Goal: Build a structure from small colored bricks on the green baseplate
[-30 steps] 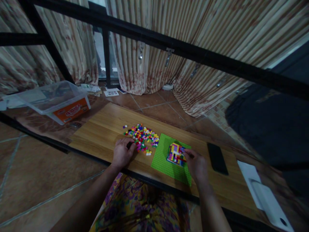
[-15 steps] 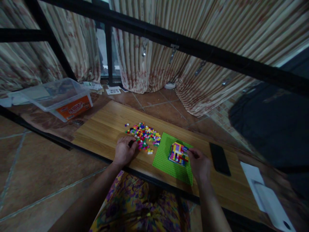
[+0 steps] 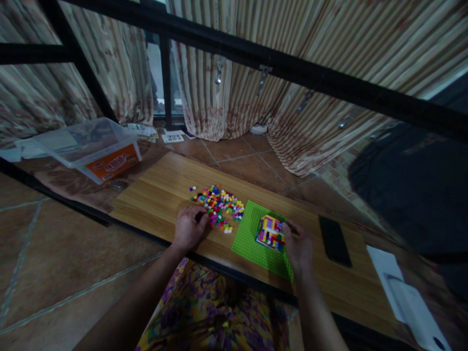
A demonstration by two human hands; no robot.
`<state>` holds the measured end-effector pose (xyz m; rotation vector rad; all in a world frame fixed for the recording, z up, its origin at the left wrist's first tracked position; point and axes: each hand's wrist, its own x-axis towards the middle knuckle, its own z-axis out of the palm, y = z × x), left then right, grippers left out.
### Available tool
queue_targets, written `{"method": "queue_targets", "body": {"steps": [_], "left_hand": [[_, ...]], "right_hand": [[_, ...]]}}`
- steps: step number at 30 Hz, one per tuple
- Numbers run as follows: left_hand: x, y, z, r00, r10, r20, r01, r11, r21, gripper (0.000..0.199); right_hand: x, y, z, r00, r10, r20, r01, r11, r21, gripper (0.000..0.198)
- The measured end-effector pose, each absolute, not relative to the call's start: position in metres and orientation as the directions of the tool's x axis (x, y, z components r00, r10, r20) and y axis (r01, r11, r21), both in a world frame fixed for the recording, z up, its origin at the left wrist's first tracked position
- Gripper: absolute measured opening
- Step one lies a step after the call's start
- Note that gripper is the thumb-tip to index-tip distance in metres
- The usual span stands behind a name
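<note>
A small block structure (image 3: 269, 232) of many-coloured toy bricks stands on the green baseplate (image 3: 246, 239). My right hand (image 3: 299, 246) is at its right edge, thumb pressed against the bricks and fingers curved behind. Whether a loose brick sits under the thumb is hidden. Left of the baseplate lies a spread-out pile of loose toy bricks (image 3: 219, 202). My left hand (image 3: 189, 226) rests on the table at the pile's near left edge, its fingers curled in and thumb close to the index finger. Anything between those fingertips is too small to make out.
The narrow wooden table (image 3: 153, 185) has a black phone (image 3: 334, 241) right of the baseplate. White paper-like items (image 3: 402, 287) lie at its right end. A clear plastic bin (image 3: 91, 146) with an orange label stands beyond the left end. A black bar (image 3: 285, 63) crosses above.
My right hand has shifted slightly left, bringing its thumb onto the structure's right edge. The left hand stays where it was by the pile.
</note>
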<state>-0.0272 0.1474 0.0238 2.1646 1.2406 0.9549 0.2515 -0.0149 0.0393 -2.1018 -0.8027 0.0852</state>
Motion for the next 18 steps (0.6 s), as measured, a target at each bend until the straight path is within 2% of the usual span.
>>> {"method": "queue_targets", "body": {"steps": [10,18], "left_hand": [[-0.027,0.147,0.024,0.343,0.872,0.35,0.548,-0.488,0.679,0.011],[-0.027,0.147,0.022,0.341,0.866,0.365,0.546,-0.499,0.674,0.012]], "right_hand": [[0.246,-0.008,0.036,0.828,0.527,0.19,0.41,-0.339,-0.846,0.045],[0.244,-0.007,0.027,0.8,0.543,0.255,0.468,-0.3,-0.832,0.048]]}}
